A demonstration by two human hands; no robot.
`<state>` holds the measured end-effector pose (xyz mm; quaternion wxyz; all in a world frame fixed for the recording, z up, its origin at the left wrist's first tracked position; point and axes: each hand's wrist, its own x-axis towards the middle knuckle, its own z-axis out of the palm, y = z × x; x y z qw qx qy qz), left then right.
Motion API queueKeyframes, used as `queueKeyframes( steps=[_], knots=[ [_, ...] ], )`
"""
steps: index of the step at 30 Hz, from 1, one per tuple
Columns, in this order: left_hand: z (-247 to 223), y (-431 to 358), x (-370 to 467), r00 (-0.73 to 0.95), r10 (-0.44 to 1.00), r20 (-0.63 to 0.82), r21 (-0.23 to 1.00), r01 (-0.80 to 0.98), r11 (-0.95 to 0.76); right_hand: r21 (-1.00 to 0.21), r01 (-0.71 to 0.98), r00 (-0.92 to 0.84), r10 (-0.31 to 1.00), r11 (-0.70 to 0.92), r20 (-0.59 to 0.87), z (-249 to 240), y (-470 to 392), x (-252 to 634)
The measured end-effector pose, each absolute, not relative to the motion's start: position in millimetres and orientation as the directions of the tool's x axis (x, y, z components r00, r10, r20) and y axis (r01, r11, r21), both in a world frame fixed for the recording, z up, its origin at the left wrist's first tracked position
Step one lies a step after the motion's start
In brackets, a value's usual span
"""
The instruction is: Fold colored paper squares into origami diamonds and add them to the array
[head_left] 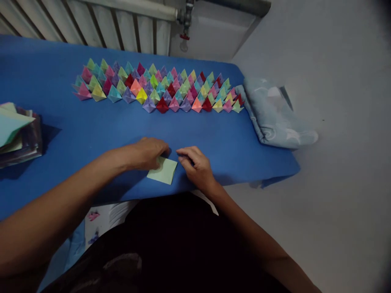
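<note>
**Left fingers on the green paper, right fingers just off its edge**

In the head view, a pale green folded paper (165, 171) lies flat near the near edge of the blue-covered surface (100, 130). The left hand (149, 152) is nearer: its fingers touch the paper's far left corner, though whether they pinch it or merely press down I cannot tell. The right hand (198, 167) sits just beyond the right edge, fingers loosely curled, apparently holding nothing; from them the paper lies left and slightly nearer. It looks almost square, so no long axis stands out. Farther off are rows of boat-shaped origami pieces (160, 89), with a paper stack (15, 126) left and a folded blanket (271, 114) right.
</note>
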<state>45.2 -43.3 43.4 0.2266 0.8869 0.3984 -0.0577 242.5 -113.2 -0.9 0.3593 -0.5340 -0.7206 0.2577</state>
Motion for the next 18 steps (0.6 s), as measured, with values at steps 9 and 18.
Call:
queueKeyframes(
  steps=[9,18],
  knots=[
    [44,-46,9,0.559,0.716,-0.418,0.762,0.645,-0.058,-0.951,0.300,-0.002,0.997,0.074,0.076,7,-123,247],
    [47,-104,31,0.156,0.916,-0.370,0.926,0.141,0.350,-0.971,0.022,-0.216,0.947,-0.240,-0.239,36,-120,216]
  ],
)
